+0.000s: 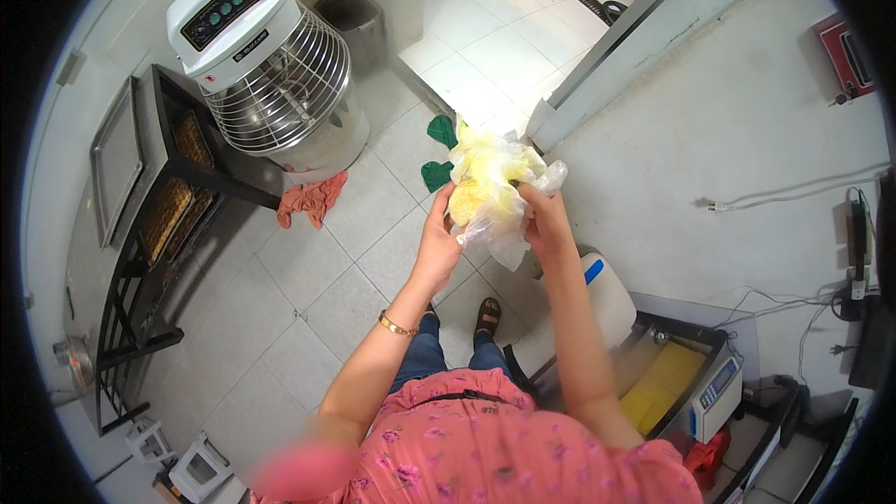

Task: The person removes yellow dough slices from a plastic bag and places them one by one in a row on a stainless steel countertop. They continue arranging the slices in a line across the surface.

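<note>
Held out in front of me over the tiled floor is a bundle of crumpled clear plastic bags (499, 233) with pale yellow stuff inside. My left hand (439, 245) has its fingers closed on the near left side of the bundle, beside a rough yellow lump (464, 201) that may be sponge or food. On the right side, my right hand (544, 217) grips the plastic, its fingertips partly hidden by the folds. Two dark green pieces (441, 131) show just left of the bundle; I cannot tell whether they are attached to it.
A large floor mixer (308, 103) with a wire guard stands at the far left, near a grey bin (350, 19). Left of me is a black rack (210, 182) with trays. A salmon cloth (313, 201) lies on the floor. At right are a white container (607, 303) and a scale (717, 397).
</note>
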Available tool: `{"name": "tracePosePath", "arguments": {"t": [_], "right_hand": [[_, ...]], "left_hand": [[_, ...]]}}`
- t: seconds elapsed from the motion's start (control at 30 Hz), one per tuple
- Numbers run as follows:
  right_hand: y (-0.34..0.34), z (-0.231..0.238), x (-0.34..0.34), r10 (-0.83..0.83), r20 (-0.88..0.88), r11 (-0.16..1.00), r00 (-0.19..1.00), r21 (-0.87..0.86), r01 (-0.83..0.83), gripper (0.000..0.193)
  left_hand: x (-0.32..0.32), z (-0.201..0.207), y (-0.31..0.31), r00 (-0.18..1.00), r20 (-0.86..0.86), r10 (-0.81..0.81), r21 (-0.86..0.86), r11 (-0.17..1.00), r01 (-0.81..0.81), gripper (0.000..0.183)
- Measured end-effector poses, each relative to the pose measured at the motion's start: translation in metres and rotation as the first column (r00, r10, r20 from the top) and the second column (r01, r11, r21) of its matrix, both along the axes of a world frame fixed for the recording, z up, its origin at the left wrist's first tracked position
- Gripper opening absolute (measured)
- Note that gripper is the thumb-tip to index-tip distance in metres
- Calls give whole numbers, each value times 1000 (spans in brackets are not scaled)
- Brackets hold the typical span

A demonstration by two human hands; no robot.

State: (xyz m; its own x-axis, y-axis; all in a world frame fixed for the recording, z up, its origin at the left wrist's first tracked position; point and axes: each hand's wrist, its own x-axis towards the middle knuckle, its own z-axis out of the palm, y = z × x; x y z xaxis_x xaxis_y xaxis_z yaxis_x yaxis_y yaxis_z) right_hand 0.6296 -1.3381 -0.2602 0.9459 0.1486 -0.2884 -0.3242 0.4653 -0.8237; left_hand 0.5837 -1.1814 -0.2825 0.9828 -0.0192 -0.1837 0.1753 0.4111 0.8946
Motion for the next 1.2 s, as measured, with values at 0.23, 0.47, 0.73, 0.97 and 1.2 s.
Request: {"name": "tracePosePath", "arguments": {"t": [0.23,0.47,0.73,0.97,1.2], "right_hand": [[19,-8,12,-382,70,915,922,-110,387,42],[6,-15,32,-517,-143,817,844,210,537,38],[-1,-20,46,-563,127,825,817,140,547,30],[38,-42,20,-343,124,910,931,291,296,49],[14,-17,-9,-141,208,981,968,160,108,54]], "left_hand": [[8,-11,15,983,183,8,472,877,-95,48],[2,-16,28,956,-258,-141,-110,987,116,39],[3,-25,41,961,-178,-214,-678,734,38,40],[18,-13,13,974,-156,-162,-718,696,0,39],[17,-16,-20,963,-205,-174,-689,725,-16,36]]}}
